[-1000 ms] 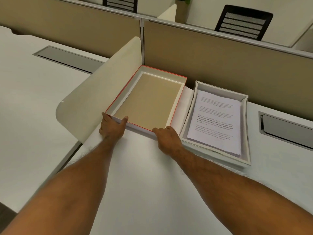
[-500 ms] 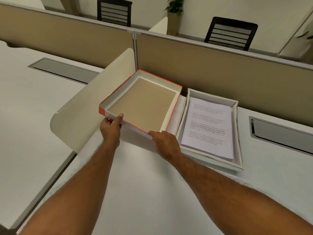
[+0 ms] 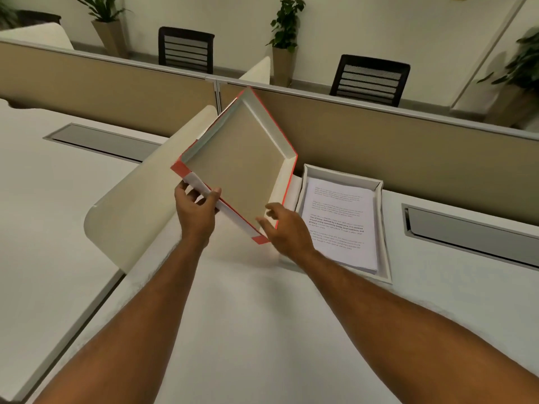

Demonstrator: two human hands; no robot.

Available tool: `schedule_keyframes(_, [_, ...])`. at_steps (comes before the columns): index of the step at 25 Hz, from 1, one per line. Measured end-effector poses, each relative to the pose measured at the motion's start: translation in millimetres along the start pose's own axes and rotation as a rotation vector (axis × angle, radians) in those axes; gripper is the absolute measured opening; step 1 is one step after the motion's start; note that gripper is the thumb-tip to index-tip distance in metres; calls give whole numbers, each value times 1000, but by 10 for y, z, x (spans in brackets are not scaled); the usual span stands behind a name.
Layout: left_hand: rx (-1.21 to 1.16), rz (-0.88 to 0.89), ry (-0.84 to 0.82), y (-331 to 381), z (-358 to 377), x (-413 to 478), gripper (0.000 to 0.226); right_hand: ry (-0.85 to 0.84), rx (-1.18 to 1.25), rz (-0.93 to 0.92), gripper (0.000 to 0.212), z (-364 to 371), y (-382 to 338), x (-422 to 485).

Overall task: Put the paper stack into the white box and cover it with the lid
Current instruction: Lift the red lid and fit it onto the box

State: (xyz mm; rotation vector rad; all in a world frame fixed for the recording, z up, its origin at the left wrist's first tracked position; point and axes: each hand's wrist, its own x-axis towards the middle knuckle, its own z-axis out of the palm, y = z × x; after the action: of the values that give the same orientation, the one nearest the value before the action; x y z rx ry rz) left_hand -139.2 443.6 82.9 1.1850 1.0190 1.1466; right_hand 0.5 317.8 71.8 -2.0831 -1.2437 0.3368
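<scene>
The lid [image 3: 239, 164], red outside with a brown inner face and white inner walls, is raised off the desk and tilted, its open side facing me. My left hand [image 3: 197, 211] grips its near edge close to the left corner. My right hand [image 3: 284, 228] is by the lid's near right corner, fingers spread; whether it touches the lid I cannot tell. The white box [image 3: 383, 228] sits on the desk to the right, and the paper stack [image 3: 339, 225] with printed text lies inside it.
A cream curved divider [image 3: 140, 205] stands left of the lid. A tan partition [image 3: 393, 158] runs along the desk's far edge. Grey cable hatches [image 3: 466, 228] [image 3: 102, 139] are set into the desks. Black chairs [image 3: 369, 80] and potted plants stand beyond.
The lid has come up off the desk and rotated, now tilted high with one corner pointing up. My right hand has let go of its front edge and opened. The camera has tipped upward.
</scene>
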Motion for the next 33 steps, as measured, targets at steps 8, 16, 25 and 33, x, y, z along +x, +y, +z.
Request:
schedule_keyframes(8, [300, 361, -125, 166, 473, -535, 74, 105, 510, 183, 42, -890, -394, 377])
schedule_keyframes(16, [660, 646, -171, -9, 899, -1056, 64, 118, 842, 454, 57, -1347, -220, 406])
schedule_keyframes(25, [846, 842, -340, -264, 1140, -1473, 72, 290, 916, 521, 60, -1546, 513, 141])
schedule_keyframes(33, [484, -366, -169, -554, 859, -1055, 56, 191, 993, 595, 53, -1524, 1397, -234])
